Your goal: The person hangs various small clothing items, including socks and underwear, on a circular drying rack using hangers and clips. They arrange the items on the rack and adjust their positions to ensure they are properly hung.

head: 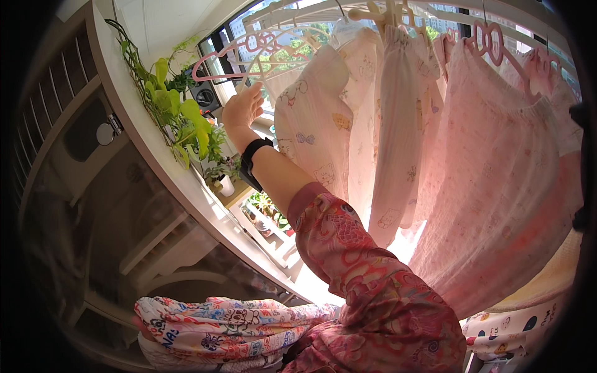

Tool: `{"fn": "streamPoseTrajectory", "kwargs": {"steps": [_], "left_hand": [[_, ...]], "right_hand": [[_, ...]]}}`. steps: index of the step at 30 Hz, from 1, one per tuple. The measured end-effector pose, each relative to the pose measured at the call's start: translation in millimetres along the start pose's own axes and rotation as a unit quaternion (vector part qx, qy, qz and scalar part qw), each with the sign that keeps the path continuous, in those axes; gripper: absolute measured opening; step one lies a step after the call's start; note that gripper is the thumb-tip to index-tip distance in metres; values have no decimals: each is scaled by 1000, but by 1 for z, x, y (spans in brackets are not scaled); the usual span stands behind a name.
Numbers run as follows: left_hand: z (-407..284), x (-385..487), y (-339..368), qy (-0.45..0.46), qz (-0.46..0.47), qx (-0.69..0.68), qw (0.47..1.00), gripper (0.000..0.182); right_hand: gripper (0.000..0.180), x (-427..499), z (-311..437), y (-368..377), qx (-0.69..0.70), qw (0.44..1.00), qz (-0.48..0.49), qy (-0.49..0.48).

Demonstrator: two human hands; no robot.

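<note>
My right hand (245,107) is raised at the upper left of centre, a black band on its wrist. Its fingers are partly curled beside the lower end of a white clothes hanger (268,51); whether they grip it is unclear. A pink hanger (219,58) hangs just above. At the bottom left, a bunched white cloth with colourful cartoon prints (233,321) covers most of my left hand (143,328), and only a little skin shows at its edge. Right of my raised arm hang a pale printed garment (312,121) and a pink gathered garment (494,154).
White drying rails (298,16) run across the top by the window. A glass-fronted appliance door (140,210) fills the left, beside a ledge with trailing green plants (179,109). A small white pot (227,185) and a black speaker (204,95) stand beyond the ledge.
</note>
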State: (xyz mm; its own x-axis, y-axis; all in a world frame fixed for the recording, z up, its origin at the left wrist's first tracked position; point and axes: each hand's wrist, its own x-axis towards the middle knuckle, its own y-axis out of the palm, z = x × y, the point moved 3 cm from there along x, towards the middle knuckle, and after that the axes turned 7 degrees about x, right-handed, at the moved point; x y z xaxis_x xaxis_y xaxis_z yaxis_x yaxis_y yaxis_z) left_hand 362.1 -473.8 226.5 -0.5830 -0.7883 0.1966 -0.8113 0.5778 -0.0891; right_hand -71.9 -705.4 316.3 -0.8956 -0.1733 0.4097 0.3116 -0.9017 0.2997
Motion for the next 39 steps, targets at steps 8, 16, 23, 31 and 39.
{"fn": "streamPoseTrajectory", "kwargs": {"steps": [8, 16, 23, 31, 39], "left_hand": [[5, 14, 20, -6, 28, -12, 1000, 34], [15, 23, 40, -6, 101, -28, 994, 36], [36, 30, 75, -9, 235, -36, 971, 38], [74, 18, 149, -44, 485, -67, 871, 40], [66, -47, 227, -59, 666, -80, 740, 43]], "right_hand": [[25, -10, -77, -29, -552, 749, 290, -223], [21, -58, -180, -80, -519, 799, 243, -183], [45, -239, -209, -204, -70, 976, 206, 18], [59, -421, -191, -460, -67, 867, 413, 272], [60, -568, -49, -714, -511, 794, 64, 323]]}}
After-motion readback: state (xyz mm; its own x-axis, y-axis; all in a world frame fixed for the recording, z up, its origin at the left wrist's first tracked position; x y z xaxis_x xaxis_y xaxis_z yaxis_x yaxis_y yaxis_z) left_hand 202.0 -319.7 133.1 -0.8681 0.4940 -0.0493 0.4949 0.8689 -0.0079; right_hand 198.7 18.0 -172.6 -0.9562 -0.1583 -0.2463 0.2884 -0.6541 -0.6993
